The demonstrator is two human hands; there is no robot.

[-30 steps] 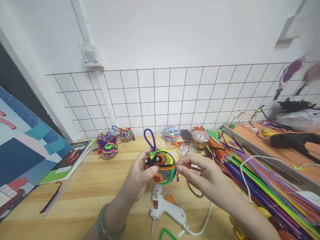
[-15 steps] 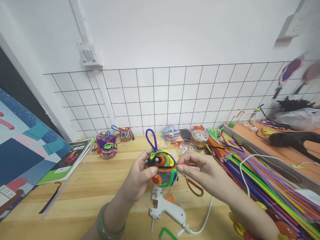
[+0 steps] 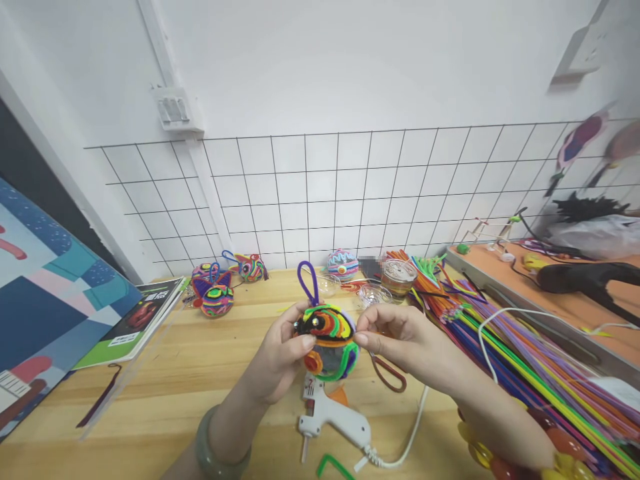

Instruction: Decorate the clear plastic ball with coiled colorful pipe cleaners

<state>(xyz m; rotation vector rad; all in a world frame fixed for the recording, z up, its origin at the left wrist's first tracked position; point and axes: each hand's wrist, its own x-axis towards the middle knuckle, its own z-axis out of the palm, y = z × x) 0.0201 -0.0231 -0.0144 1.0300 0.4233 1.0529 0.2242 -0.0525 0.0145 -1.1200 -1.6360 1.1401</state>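
My left hand (image 3: 286, 353) is closed around the left side of a round ball ornament (image 3: 333, 360). Coils of bright pipe cleaner cover much of the ball, bead-like eyes sit on its upper left, and a grey patch shows bare below. A purple pipe cleaner loop (image 3: 308, 283) rises from its top. At the ball's right edge, the thumb and forefinger of my right hand (image 3: 400, 340) pinch the end of an orange pipe cleaner strip (image 3: 333, 344); the fingertips partly hide it. Beneath the ball lies a white glue gun (image 3: 340, 417) on the wooden table.
Scissors (image 3: 390, 377) lie partly under my right hand. Bundled pipe cleaners (image 3: 525, 373) fill the right side, crossed by a white cable (image 3: 483, 340). Finished ornaments (image 3: 217, 300), a clear jar (image 3: 399, 277) and clear plastic shells (image 3: 375, 295) stand behind. A magazine (image 3: 135, 323) lies left.
The ball has shifted slightly down and to the right, turning a little in my left hand. My right fingertips stay pinched at its right edge.
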